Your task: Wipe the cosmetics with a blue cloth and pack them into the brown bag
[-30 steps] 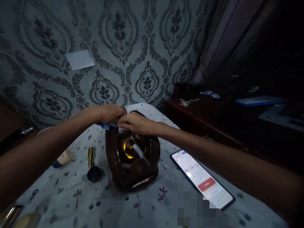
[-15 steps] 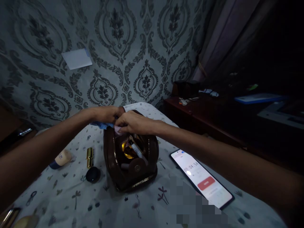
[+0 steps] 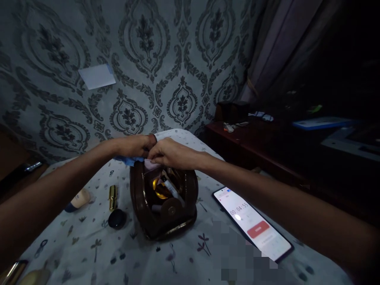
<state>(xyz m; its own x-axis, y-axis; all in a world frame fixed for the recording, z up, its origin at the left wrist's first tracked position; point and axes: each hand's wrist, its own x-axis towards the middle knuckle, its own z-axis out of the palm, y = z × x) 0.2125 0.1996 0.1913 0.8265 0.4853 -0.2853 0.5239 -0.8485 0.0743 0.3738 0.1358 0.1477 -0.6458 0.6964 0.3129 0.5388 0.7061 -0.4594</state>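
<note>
An unzipped brown cosmetic bag stands on the bed-like surface with its mouth toward me. My left hand is closed at its far left rim, with a crumpled blue cloth bunched under the palm; the fingertips are partly hidden. Reaching in from the right, my right hand pinches a pale pink piece at the bag's opening; whether it is lining or a loose item, I cannot tell. Inside the bag lie a shiny gold round item and a whitish tube.
Left of the bag are a gold lipstick tube, a black round lid and a beige bottle with a dark cap. A phone showing a timer lies at right. Behind stand a patterned wall and a dark red table.
Both hands stay at the bag's far rim. My right hand has shifted slightly, and a little more of the pale pink piece shows. The phone's timer has advanced by one second.
</note>
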